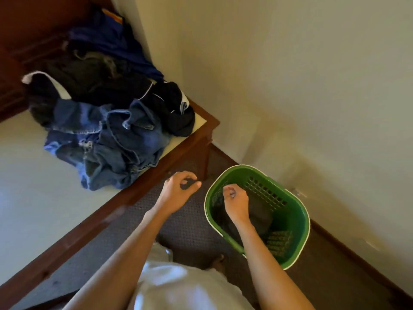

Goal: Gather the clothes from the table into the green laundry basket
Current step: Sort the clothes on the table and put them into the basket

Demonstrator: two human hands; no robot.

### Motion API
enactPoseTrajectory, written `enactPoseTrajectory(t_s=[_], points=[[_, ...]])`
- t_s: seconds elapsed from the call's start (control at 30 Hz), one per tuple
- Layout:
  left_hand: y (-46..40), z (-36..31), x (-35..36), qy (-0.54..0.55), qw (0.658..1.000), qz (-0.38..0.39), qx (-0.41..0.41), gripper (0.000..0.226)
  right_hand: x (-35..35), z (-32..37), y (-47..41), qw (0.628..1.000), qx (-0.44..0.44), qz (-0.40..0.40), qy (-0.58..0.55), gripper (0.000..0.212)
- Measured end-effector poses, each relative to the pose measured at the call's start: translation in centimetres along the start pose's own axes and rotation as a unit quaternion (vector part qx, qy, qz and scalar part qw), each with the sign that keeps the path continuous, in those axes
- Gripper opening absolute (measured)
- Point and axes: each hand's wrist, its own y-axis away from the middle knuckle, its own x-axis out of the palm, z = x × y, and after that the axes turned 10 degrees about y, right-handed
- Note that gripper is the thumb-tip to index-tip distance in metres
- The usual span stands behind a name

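Clothes [107, 113] lay heaped on the table [26, 175] at ten o'clock. Left hand [178, 190] hung loosely curled and empty; right hand [235, 201], fingers curled, hovered over the green laundry basket [299, 211], its hold unclear.

Desk [26, 153]: 1, white top with a dark wood edge.
Basket [297, 220]: 1, green, standing on the floor beside the desk.
Hands: 2, one left hand [178, 191] and one right hand [235, 201].
Clothes pile [107, 104]: 1 heap on the desk; exact count of garments cannot be told where they overlap.
Denim items [116, 148]: at least 1, possibly 2, at the near end of the heap.
Black items [93, 79]: at least 2, in the middle of the heap.
Blue item [111, 34]: 1, at the far end.
Dark garment [257, 211]: 1, inside the basket.
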Motion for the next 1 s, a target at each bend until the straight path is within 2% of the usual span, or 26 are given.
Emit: enactPoseTrajectory(t_s=[0.23, 0.43, 0.47, 0.53, 0.6, 0.67, 0.73, 0.8, 0.87, 0.93, 1.0], points=[[1.2, 3.6, -10.4, 0.027, 0.994, -0.105, 0.009, 0.018, 6.9, 8.6, -0.5, 0.995, -0.079, 0.053, 0.014, 0.012], [2.2, 8.4, -20.7, 0.038, 0.984, -0.176, -0.003, 0.020, 14.7, 18.7, 1.1, 0.983, -0.184, 0.027, 0.003, 0.005], [2.1, 9.4, -22.3, 0.030, 0.982, -0.187, 0.001, 0.021, 16.0, 20.3, 1.4, 0.978, -0.205, 0.033, 0.004, 0.011], [2.1, 11.1, -25.3, 0.013, 0.980, -0.196, 0.014, 0.026, 19.0, 23.1, 1.5, 0.968, -0.239, 0.026, 0.074, 0.047], [2.2, 12.4, -27.6, 0.000, 0.982, -0.188, 0.014, 0.031, 21.8, 25.2, 1.3, 0.962, -0.200, 0.022, 0.186, 0.085], [2.7, 13.3, -29.4, -0.011, 0.984, -0.176, 0.001, 0.035, 24.3, 26.3, 1.4, 0.962, -0.139, 0.061, 0.227, 0.096], [3.5, 14.1, -30.7, -0.008, 0.985, -0.173, -0.003, 0.038, 27.0, 26.3, 1.2, 0.960, -0.104, 0.108, 0.235, 0.083], [4.1, 14.8, -31.9, -0.004, 0.983, -0.185, -0.005, 0.042, 29.0, 26.2, 0.9, 0.947, -0.106, 0.134, 0.273, 0.067], [4.2, 15.4, -33.0, -0.004, 0.979, -0.204, -0.010, 0.046, 30.1, 26.5, 1.2, 0.944, -0.143, 0.148, 0.257, 0.056], [4.0, 15.6, -34.0, 0.005, 0.973, -0.229, -0.025, 0.053, 31.2, 27.9, 3.4, 0.939, -0.177, 0.216, 0.203, 0.038], [3.4, 15.6, -35.0, 0.022, 0.970, -0.236, -0.054, 0.070, 33.0, 29.3, 6.2, 0.903, -0.235, 0.273, 0.234, 0.043]])
